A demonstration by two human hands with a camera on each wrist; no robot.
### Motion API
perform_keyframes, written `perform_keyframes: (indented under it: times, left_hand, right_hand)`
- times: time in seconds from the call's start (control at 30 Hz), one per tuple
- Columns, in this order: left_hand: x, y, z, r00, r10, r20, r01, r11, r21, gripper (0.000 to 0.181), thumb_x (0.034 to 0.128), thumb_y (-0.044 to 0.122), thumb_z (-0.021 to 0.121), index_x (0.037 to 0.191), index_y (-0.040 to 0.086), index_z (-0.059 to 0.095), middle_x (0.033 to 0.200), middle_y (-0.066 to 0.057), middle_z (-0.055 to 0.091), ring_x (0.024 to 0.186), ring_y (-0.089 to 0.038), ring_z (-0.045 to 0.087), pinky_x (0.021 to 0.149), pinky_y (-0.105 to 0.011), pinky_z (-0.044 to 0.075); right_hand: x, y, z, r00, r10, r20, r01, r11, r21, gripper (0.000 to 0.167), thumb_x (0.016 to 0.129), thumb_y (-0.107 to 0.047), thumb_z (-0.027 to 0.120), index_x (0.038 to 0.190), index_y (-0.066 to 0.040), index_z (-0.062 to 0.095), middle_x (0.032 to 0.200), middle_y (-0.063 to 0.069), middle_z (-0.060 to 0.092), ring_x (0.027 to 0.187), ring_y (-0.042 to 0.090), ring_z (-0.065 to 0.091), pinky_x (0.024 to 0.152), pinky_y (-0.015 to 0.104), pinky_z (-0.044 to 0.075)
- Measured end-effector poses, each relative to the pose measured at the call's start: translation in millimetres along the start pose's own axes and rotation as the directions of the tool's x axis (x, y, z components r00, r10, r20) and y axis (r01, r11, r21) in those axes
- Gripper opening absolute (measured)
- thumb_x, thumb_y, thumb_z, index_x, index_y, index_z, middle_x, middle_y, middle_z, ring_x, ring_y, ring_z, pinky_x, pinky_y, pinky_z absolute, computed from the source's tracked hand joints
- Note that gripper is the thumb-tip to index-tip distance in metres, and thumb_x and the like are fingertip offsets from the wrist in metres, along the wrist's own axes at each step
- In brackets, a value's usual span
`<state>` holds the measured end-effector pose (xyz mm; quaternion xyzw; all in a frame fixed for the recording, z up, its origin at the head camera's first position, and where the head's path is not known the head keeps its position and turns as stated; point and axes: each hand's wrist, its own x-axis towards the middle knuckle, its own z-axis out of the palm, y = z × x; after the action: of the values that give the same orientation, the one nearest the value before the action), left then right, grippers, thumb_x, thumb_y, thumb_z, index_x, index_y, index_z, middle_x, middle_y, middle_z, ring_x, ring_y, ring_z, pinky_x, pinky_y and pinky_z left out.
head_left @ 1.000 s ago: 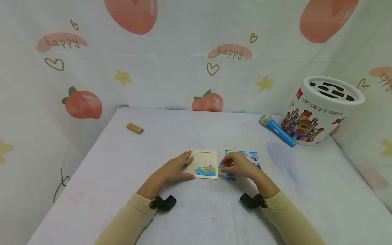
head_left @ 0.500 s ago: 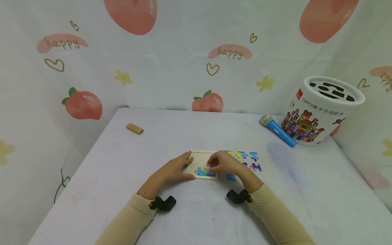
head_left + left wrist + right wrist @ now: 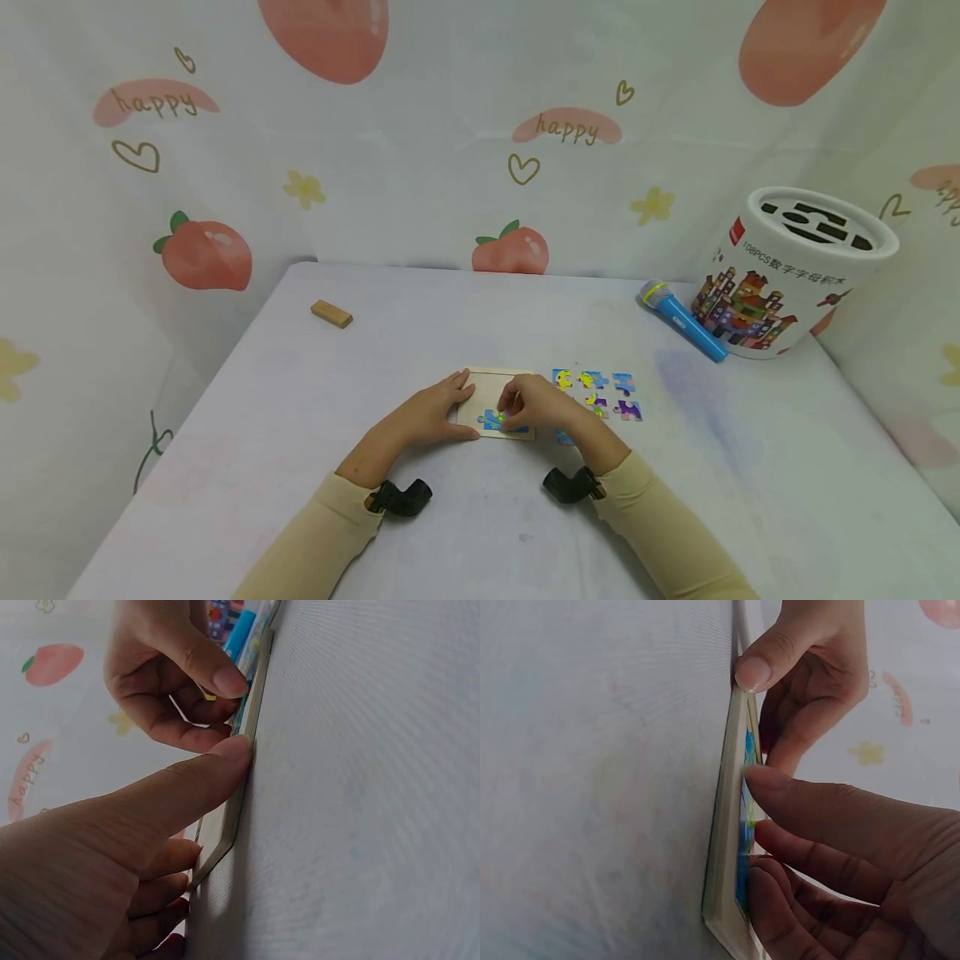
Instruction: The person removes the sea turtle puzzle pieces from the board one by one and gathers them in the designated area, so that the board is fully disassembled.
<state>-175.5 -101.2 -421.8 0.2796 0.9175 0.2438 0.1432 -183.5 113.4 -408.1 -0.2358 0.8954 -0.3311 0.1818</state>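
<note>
A small square wooden puzzle tray point(image 3: 487, 387) lies on the table, with joined blue and green jigsaw pieces point(image 3: 491, 420) along its lower edge. My left hand point(image 3: 429, 412) grips the tray's left side, thumb on the near corner and fingers at the far one. Over the tray, my right hand point(image 3: 538, 404) has its fingers curled down to the pieces. In the right wrist view its thumb point(image 3: 810, 799) and fingertips touch a blue puzzle piece point(image 3: 742, 881) in the tray. The fingers hide part of the pieces.
Right of the tray lie several loose jigsaw pieces point(image 3: 592, 380), partly behind the right forearm. A blue toy microphone point(image 3: 686, 323) rests beside a white tub point(image 3: 780, 275) at the back right. A wooden block point(image 3: 332, 313) lies at the back left. A printed curtain point(image 3: 420, 167) hangs behind.
My right hand has moved left from the gap beside the loose pieces onto the pieces in the tray, uncovering more loose pieces. The left hand and tray stay in place.
</note>
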Motion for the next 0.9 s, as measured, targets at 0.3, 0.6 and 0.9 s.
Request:
perform_keyframes:
  times: [0.3,0.6,0.9]
  left_hand:
    - [1.0,-0.4,-0.2,1.000,0.012,0.004,-0.012,1.000,0.007,0.080,0.0788,0.039,0.072,0.139,-0.001,0.039,0.153,-0.017,0.023,0.142,-0.030,0.022,0.112,-0.045,0.027]
    - [0.7,0.3,-0.8,1.000,0.013,0.000,-0.013,1.000,0.007,0.079,0.0785,0.038,0.073,0.138,-0.002,0.041,0.152,-0.018,0.024,0.142,-0.032,0.023,0.111,-0.046,0.028]
    - [1.7,-1.2,0.3,1.000,0.021,-0.004,-0.021,1.000,0.001,0.079,0.0788,0.038,0.073,0.138,-0.003,0.040,0.152,-0.019,0.024,0.142,-0.031,0.022,0.112,-0.045,0.027]
  right_hand:
    - [-1.7,-1.1,0.7,1.000,0.007,0.006,-0.007,1.000,0.005,0.017,0.073,-0.008,0.078,0.085,-0.003,0.067,0.080,0.003,0.063,0.069,0.008,0.054,0.063,0.018,0.047]
    - [-3.0,-3.0,-0.4,1.000,0.007,0.018,-0.007,1.000,0.009,0.017,0.074,-0.006,0.077,0.087,-0.002,0.066,0.080,0.004,0.062,0.068,0.008,0.053,0.063,0.017,0.046]
    - [-4.2,-5.3,0.0,0.999,0.039,0.019,-0.039,0.999,0.019,0.019,0.075,-0.005,0.076,0.089,-0.002,0.063,0.081,0.004,0.061,0.070,0.009,0.052,0.065,0.019,0.046]
